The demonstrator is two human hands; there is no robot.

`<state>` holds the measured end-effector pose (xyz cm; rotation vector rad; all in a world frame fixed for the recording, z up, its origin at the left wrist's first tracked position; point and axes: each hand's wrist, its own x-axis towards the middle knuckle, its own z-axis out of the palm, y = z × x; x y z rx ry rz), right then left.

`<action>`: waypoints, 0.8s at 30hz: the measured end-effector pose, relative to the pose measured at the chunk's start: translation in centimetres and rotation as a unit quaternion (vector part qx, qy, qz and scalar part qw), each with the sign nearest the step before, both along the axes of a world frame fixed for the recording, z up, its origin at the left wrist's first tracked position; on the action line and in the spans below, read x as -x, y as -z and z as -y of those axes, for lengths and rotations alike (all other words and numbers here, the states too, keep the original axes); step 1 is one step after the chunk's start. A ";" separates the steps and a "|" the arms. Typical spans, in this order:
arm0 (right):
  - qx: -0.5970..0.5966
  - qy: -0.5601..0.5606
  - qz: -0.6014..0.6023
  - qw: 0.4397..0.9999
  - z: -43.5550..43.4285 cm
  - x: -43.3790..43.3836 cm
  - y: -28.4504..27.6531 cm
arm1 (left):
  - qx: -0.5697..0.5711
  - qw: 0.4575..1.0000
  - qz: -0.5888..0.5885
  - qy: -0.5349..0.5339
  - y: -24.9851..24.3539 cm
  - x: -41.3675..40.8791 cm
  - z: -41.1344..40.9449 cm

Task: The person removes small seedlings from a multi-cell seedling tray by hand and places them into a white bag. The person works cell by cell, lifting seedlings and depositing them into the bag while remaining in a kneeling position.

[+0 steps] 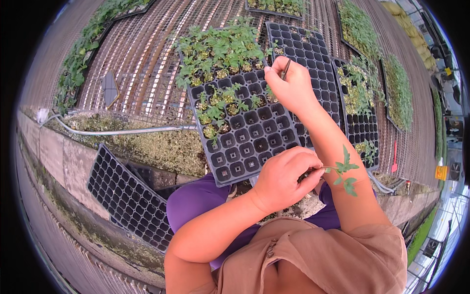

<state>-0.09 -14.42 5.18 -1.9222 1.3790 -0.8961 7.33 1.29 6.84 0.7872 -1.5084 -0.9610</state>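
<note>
My left hand [288, 180] pinches the stem of a small leafy seedling [345, 169] between thumb and fingers; its leaves stick out to the right, over my right forearm. The seedling's root end is hidden in the hand. My right hand [290, 84] is closed around a thin dark tool [285, 70], perhaps tweezers, above the right edge of a black plastic seedling tray [253, 130]. Dense green seedlings [227, 47] fill that tray's far part, a few more stand at its middle left, and its near cells hold no plants.
Another black cell tray [304, 47], mostly without plants, lies beside it on the slatted bench. Trays of seedlings [358, 33] stand to the right and far left. A spare cell tray [128, 198] leans at the lower left. A hose [147, 130] runs along the bench edge.
</note>
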 end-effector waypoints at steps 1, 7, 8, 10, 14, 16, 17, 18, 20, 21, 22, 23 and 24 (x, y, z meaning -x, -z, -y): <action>0.031 -0.015 -0.002 0.999 -0.9 0.3 -1.0 | 0.005 1.000 0.002 -0.002 0.0 -0.2 -0.1; -0.067 -0.286 -0.344 0.892 -6.5 -0.2 3.0 | 0.001 1.000 0.008 0.011 -0.2 -0.8 -0.6; -0.054 -0.266 -0.353 0.895 -6.8 -0.7 3.6 | 0.004 1.000 0.010 0.013 -0.4 -0.6 -0.6; 0.028 -0.223 -0.370 0.902 -7.0 -1.3 4.9 | -0.006 1.000 0.013 0.013 -0.6 0.0 -0.4; 0.004 -0.194 -0.392 0.899 -6.8 -2.8 7.0 | -0.001 0.999 0.046 -0.017 -0.5 -0.1 -0.2; -0.002 -0.208 -0.414 0.886 -6.5 -4.3 9.0 | -0.016 0.998 0.032 -0.060 0.1 -0.5 -0.3; 0.010 -0.197 -0.393 0.898 -6.5 -4.5 10.6 | -0.024 0.995 0.042 -0.083 -0.1 -0.7 -0.2; -0.039 -0.205 -0.387 0.898 -6.2 -3.7 9.2 | -0.036 0.993 0.087 -0.072 0.1 -1.1 -0.4; -0.051 -0.179 -0.345 0.920 -6.3 -1.9 6.1 | -0.054 0.995 0.042 -0.077 0.9 -1.2 -0.2; -0.052 -0.156 -0.322 0.932 -7.0 -0.5 4.1 | -0.067 0.994 0.015 -0.083 0.9 -1.0 -0.1; 0.014 -0.116 -0.304 0.946 -7.4 1.6 2.3 | -0.100 0.991 -0.047 -0.076 0.9 -0.8 0.0; 0.058 -0.086 -0.323 0.941 -7.7 3.5 0.0 | -0.132 0.983 -0.106 -0.076 0.8 -0.8 0.0; 0.053 -0.024 -0.270 0.961 -7.7 5.4 -1.4 | -0.150 0.976 -0.127 -0.091 0.6 -0.7 0.0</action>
